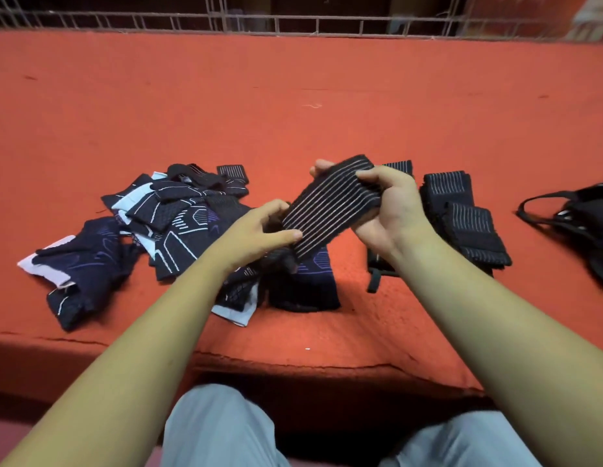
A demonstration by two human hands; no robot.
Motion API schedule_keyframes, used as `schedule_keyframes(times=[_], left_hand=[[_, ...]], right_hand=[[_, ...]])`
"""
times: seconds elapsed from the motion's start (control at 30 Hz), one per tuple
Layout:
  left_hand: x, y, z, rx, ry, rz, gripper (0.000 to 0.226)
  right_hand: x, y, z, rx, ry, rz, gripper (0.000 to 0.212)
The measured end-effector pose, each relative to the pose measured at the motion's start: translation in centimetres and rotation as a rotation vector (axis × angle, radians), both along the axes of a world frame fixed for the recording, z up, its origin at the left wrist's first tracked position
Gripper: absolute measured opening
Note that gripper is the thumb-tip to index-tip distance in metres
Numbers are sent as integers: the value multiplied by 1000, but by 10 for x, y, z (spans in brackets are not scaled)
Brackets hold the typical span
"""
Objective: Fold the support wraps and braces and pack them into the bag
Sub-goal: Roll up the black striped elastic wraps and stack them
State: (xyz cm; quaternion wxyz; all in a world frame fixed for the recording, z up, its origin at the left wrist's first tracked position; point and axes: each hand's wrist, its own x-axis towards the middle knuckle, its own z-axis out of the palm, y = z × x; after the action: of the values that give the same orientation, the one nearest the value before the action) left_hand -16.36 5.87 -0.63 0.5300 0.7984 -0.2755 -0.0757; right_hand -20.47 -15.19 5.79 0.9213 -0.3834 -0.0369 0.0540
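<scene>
A black wrap with thin white stripes [330,207] is held up above the orange surface, tilted from lower left to upper right. My left hand [259,230] pinches its lower end between thumb and fingers. My right hand [391,210] grips its upper end, fingers curled over the top edge. A loose pile of dark braces with white and purple markings [165,230] lies to the left. Folded striped wraps [461,217] are stacked on the right. A black bag [583,214] lies at the far right edge, partly cut off.
The orange cloth-covered surface [293,96] stretches far back to a metal grille [293,21]. Its front edge [293,362] runs just above my knees. One more dark brace [306,284] lies under my hands.
</scene>
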Motion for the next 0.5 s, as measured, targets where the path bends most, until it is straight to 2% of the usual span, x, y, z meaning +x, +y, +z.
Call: schedule_keyframes(times=[0.03, 0.1, 0.13, 0.17, 0.2, 0.23, 0.3, 0.33, 0.37, 0.4, 0.43, 0.5], left_hand=[[2, 0, -4, 43, -22, 3, 21], [4, -3, -11, 186, -95, 1, 20], [6, -5, -15, 271, -152, 19, 24], [7, -5, -21, 350, -212, 40, 31], [9, -4, -26, 420, -259, 60, 37], [11, -2, -32, 466, -283, 72, 41], [16, 2, -43, 510, -311, 73, 44], [16, 3, -49, 534, -337, 66, 47], [16, 4, -54, 569, -357, 59, 53], [15, 2, -59, 605, -366, 55, 59], [14, 2, -64, 625, -354, 59, 66], [11, 5, -74, 595, -309, 84, 81]], right_hand=[[-4, -3, -1, 49, 26, 1, 36], [-9, -7, -5, 97, 84, -48, 13], [-10, -8, -9, 58, 132, -96, 10], [-9, -10, -14, -36, 168, -145, 16], [-8, -13, -20, -194, 169, -204, 22], [-7, -14, -27, -434, 124, -279, 24], [-7, -16, -44, -1044, -76, -351, 17], [-11, -16, -53, -1301, -146, -301, 14], [-16, -14, -61, -1506, -171, -207, 24], [-19, -12, -69, -1660, -174, -98, 38], [-21, -10, -76, -1779, -181, 2, 41], [-23, -8, -81, -1851, -191, 111, 24]])
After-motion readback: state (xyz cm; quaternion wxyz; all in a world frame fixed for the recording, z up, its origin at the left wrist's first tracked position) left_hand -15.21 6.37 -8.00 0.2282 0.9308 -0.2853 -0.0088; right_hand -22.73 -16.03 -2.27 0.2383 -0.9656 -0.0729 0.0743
